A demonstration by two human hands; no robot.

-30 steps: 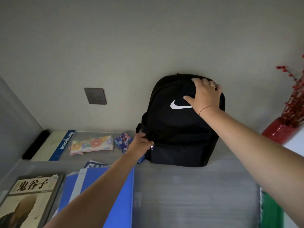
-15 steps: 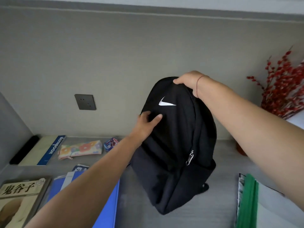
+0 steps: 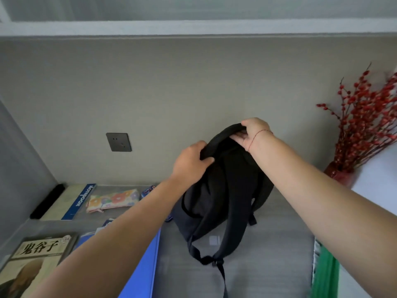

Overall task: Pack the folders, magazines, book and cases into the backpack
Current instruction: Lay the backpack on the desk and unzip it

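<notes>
Two-handed hold on backpack [image 3: 217, 190] top, left hand [image 3: 191, 162] curled over strap [image 3: 231, 229] root, right hand [image 3: 253, 134] gripping carry loop [image 3: 231, 129]; upright on counter [image 3: 268, 265], strap side near, long axis vertical.

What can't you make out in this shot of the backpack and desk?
Head view:
backpack: zip side faces away, open or closed unknown.
blue folder: largely under the left forearm.
small blue case: mostly behind that forearm.
green folder: cut by the bottom edge.
</notes>
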